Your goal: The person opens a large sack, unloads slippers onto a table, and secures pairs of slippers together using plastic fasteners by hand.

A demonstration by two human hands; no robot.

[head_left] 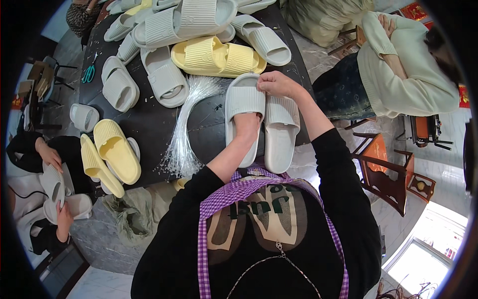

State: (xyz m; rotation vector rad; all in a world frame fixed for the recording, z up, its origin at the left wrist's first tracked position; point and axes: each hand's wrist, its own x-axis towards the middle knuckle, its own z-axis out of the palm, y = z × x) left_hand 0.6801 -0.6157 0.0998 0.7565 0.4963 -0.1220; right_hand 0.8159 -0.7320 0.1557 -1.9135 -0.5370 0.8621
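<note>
My left hand (247,125) reaches from the heel end under the ribbed strap of a light grey slipper (245,101); the strap hides its fingers. At the strap's upper right edge, near the toe, my right hand (277,84) is closed in a pinch. Whatever lies between those fingertips is too small to make out. A second grey slipper (282,137) lies alongside on the right, under my right wrist. To the left, a bundle of thin, clear plastic strands (185,127) curves across the dark table (206,130).
Grey slippers (184,22) and a yellow slipper pair (217,56) pile up at the back. Yellow slippers (117,151) stand front left, teal scissors (89,73) far left. One person's hands (62,219) hold grey slippers at left; another person (398,65) sits right, near wooden chairs (381,172).
</note>
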